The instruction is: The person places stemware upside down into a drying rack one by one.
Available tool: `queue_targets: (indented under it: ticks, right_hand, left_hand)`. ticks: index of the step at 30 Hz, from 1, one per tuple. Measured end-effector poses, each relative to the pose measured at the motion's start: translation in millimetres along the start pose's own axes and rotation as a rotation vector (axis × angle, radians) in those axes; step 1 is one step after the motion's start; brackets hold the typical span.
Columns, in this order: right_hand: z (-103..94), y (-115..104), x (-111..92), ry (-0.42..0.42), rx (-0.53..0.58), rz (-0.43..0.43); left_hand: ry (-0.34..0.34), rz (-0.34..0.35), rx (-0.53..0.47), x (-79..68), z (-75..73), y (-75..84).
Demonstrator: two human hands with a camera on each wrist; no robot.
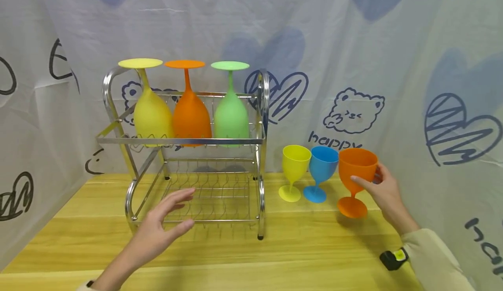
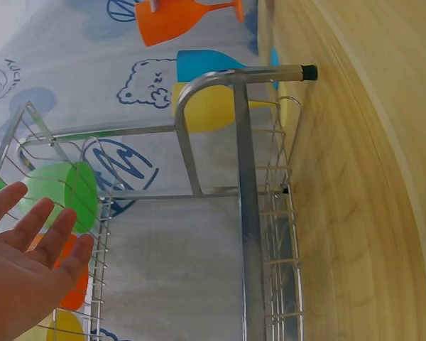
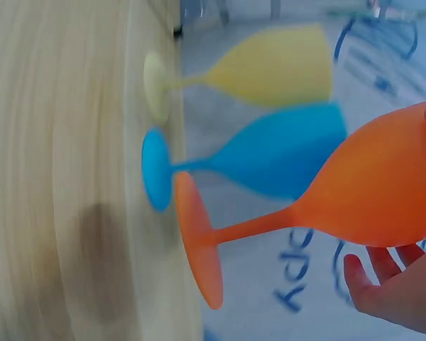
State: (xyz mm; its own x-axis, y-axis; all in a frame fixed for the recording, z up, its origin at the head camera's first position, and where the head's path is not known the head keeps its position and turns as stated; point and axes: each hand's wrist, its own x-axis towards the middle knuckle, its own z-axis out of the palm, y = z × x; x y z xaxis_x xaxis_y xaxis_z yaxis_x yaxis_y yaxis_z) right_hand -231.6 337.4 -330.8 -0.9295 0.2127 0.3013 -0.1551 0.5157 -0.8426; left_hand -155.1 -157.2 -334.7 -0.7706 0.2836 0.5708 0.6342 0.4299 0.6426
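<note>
My right hand [image 1: 387,195] grips the bowl of an orange goblet [image 1: 355,169], thumb on the near side. Its foot hangs a little off the tabletop, as the right wrist view shows. Just left of it a blue goblet [image 1: 323,166] and a yellow goblet [image 1: 295,162] stand upright. My left hand [image 1: 163,221], fingers spread and holding nothing, hovers before a two-tier metal rack [image 1: 180,141]. Upside down on the upper tier are a yellow goblet [image 1: 151,112], an orange goblet [image 1: 191,116] and a green goblet [image 1: 231,116].
The lower tier [image 1: 212,197] of the rack is a wire shelf near the wooden table [image 1: 306,247]. Behind and beside the table hangs a pale cloth [image 1: 353,55] printed with hearts and bears. A black band [image 1: 393,259] is on the right wrist.
</note>
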Motion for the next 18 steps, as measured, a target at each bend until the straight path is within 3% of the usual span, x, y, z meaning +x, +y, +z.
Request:
queue_targets:
  ticks: [9,18]
  right_hand:
    - [12.2,-36,-26,-0.113,0.004,-0.067]
    - [32.0,-59,-44,-0.232,-0.02,-0.201]
  left_hand:
    - [0.038,-0.02,0.002,2.6,3.3,7.4]
    - [0.012,-0.033,-0.012,16.1,16.8,16.2]
